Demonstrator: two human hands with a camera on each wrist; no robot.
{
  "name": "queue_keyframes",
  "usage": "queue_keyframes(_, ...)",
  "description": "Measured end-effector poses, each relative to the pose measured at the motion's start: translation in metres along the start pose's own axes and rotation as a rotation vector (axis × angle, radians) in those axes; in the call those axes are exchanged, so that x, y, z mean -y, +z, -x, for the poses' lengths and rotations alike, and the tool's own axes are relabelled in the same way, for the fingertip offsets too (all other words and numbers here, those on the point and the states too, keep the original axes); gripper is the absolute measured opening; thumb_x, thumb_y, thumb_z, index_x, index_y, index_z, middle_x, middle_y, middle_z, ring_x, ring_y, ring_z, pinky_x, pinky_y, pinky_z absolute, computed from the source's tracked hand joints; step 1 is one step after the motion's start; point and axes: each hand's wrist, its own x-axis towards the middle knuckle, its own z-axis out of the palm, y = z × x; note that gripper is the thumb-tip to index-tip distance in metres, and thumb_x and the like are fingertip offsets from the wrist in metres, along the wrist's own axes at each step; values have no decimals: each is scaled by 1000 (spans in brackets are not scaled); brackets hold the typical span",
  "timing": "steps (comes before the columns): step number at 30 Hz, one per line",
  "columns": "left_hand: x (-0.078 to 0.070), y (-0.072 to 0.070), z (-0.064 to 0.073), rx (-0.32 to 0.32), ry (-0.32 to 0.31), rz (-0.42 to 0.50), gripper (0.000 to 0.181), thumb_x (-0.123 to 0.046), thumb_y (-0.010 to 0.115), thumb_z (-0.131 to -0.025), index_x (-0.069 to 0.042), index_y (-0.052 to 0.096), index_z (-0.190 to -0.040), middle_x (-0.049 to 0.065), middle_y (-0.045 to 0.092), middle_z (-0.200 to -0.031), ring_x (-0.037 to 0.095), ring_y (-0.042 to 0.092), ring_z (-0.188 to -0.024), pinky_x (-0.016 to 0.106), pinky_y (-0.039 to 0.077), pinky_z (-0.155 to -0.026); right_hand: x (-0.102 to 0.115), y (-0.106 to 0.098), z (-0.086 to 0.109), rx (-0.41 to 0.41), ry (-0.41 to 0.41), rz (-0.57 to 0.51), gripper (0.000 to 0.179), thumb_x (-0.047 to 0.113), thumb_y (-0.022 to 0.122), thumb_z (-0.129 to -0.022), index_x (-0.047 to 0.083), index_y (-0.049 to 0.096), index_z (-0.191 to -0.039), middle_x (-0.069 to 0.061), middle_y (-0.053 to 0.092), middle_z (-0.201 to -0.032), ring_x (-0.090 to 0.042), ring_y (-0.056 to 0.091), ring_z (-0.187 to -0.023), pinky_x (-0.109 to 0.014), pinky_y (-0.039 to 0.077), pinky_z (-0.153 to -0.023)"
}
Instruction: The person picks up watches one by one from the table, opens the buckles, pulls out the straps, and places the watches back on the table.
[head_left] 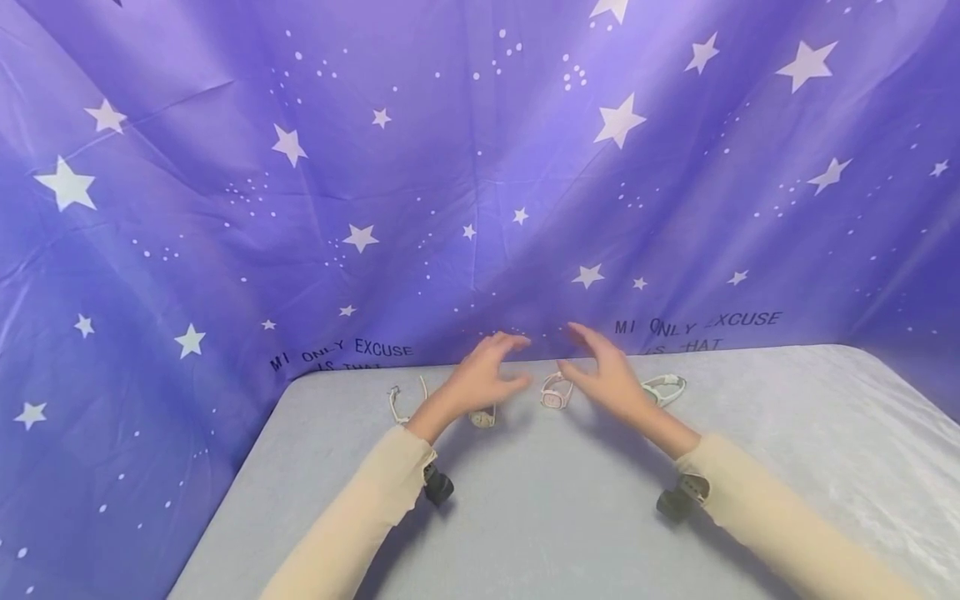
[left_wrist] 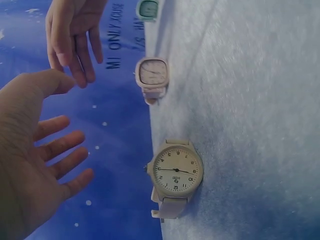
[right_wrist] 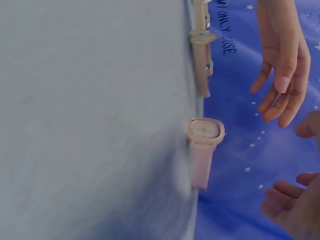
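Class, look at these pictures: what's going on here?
A person holds their left hand and right hand raised above a cloth-covered table, both empty. Near its far edge are a round-dialled wristwatch, a pink wristwatch and a green wristwatch, plus a pale band too unclear to identify. Neither hand touches any of them.

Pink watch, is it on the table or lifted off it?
On: the pink watch rests on the gray table, and the right wrist view shows the left hand and right hand apart from it.
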Motion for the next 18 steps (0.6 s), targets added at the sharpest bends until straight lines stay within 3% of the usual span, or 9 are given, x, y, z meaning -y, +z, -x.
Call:
queue_keyframes(8, 1, 8, -16, 144, 25, -140, 69, -29, 75, -89, -15, 49, -150, 5, 53, -152, 26, 49, -141, 52, 44, -115, -18, 2, 7, 104, 53, 130, 83, 27, 71, -93, 0, 28, -158, -27, 38, -159, -48, 38, -144, -65, 32, -118)
queue_keyframes(13, 0, 15, -24, 200, 25, -161, 69, -23, 76, -88, -12, 48, -150, 7, 56, -150, 27, 51, -140, 50, 44, -116, -26, 5, 9, 151, 65, 203, 87, 32, 74, -89, -4, 30, -156, -30, 41, -156, -50, 42, -141, -66, 35, -115)
queue_keyframes(18, 1, 21, -31, 237, 15, -151, 69, -18, 78, -86, -8, 49, -149, 8, 63, -140, 25, 59, -130, 42, 49, -111, -30, 8, 11, 200, 127, 235, 88, 34, 75, -87, -4, 33, -155, -28, 43, -155, -49, 43, -141, -65, 36, -116)
